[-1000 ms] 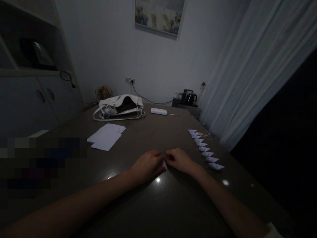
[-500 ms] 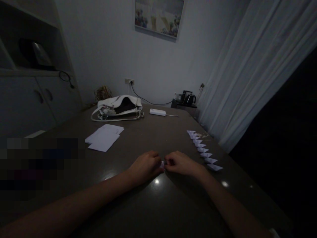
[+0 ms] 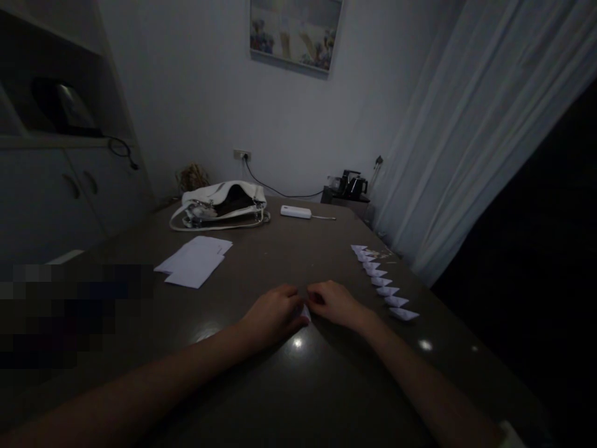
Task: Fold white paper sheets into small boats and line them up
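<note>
A small piece of folded white paper shows between my hands, low over the dark table. My left hand is closed on it, thumb in front and fingers curled behind, so most of the paper is hidden. Fingers bent into a pinch, my right hand meets the paper's upper right edge; its fingertips are partly out of sight. To the right stands a slanting row of several small folded paper boats. Flat white paper sheets lie overlapping on the left.
On the far side of the table are a white handbag and a white power bank with a short cable. A black kettle stands on a low stand behind. White curtains hang along the right.
My right hand has shifted slightly up and left against the paper, its fingertips now nearer the top edge. My left hand keeps its hold. The view has turned a little.
</note>
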### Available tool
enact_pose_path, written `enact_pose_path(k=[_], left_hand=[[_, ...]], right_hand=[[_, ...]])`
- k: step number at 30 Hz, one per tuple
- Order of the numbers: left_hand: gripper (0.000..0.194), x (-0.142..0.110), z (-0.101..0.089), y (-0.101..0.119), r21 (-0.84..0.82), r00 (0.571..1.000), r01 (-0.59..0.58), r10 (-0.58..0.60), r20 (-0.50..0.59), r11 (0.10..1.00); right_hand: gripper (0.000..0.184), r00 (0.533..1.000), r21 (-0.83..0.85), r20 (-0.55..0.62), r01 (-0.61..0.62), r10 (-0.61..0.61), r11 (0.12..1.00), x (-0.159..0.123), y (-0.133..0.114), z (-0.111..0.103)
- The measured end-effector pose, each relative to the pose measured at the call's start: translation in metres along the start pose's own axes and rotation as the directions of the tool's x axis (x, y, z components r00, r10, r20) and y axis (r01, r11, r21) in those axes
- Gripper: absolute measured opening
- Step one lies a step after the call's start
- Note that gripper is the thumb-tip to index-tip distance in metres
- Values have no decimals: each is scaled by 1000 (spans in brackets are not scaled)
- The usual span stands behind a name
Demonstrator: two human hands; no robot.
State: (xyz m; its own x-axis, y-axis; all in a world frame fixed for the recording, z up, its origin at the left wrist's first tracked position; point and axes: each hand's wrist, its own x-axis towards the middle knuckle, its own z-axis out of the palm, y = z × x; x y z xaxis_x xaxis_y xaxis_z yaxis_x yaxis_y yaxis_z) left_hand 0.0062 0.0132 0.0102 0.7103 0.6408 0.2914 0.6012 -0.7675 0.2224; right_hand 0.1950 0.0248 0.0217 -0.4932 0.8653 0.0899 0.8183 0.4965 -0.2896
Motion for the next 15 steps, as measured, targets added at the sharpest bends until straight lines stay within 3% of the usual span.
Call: enact_pose_path(k=[8,15], left_hand=[[21,0,-1,1,-2,1000,16,-16,13,1000],[22,0,-1,2,1,1000,19,-19,6,1000]], right_hand=[[14,983,119,148,87,-104,989,-8,3,-8],[10,1000,-38,10,17,-16,999,-3,5,-4]])
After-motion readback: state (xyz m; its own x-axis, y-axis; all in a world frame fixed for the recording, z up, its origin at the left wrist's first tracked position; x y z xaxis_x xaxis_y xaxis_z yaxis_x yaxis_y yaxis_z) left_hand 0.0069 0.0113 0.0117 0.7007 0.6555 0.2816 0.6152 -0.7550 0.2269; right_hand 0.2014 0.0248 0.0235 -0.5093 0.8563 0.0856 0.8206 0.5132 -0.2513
